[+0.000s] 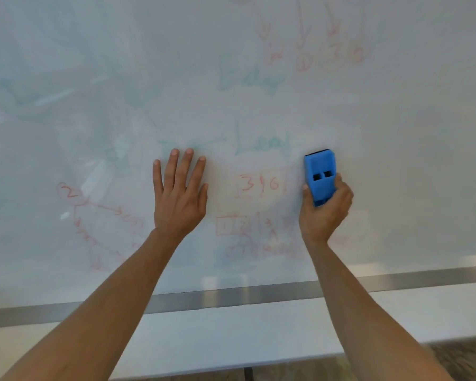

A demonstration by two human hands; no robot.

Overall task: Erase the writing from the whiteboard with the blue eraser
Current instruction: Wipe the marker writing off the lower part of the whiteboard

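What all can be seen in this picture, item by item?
Whiteboard: one, white, fills most of the view.
Red writing: several faint groups of numbers, boxes and arrows, at centre, lower left and top right.
Teal writing: a few faint smeared words, mid-board and above.
Metal strip: one, silver-grey, along the board's lower edge.
Eraser: one, blue, on the board right of the boxed red numbers.
Floor: brownish, bottom right corner.
Left hand: one, open, flat on the board, fingers spread.
Right hand: one, gripping the eraser's lower end.
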